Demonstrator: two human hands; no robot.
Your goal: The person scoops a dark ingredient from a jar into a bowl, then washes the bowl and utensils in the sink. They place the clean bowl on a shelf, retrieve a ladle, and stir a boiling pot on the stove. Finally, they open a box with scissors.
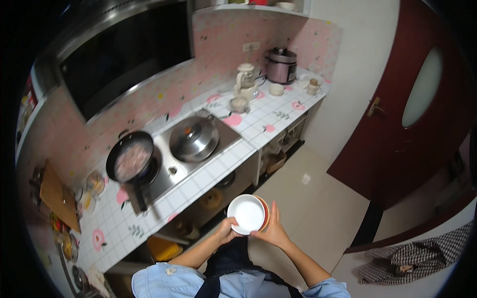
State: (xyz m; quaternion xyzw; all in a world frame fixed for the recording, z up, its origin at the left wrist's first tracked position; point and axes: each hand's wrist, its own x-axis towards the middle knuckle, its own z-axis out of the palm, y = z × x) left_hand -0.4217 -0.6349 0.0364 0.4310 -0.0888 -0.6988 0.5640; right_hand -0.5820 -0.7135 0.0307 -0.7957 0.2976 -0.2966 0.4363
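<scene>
In front of my body I hold a white bowl [246, 215] whose inside faces up and shows nothing in it. Behind its right side peeks the rim of a second, orange-red bowl [266, 213], nested or stacked against it. My left hand [226, 230] grips the white bowl's lower left rim, thumb over the edge. On the right, my right hand [274, 228] cups the orange-red bowl's side with the fingers extended. To the left on the gas stove [172, 178] sits a black frying pan [111, 164] with pale pink sliced meat [132, 161] in it.
A lidded steel pan [194, 139] stands on the right burner. Farther along the counter [283, 108] are a cream kettle-like appliance [246, 80] and an electric pressure cooker [281, 66]. A wooden cutting board [59, 197] leans at the left. The dark red door [384, 93] stands at the right.
</scene>
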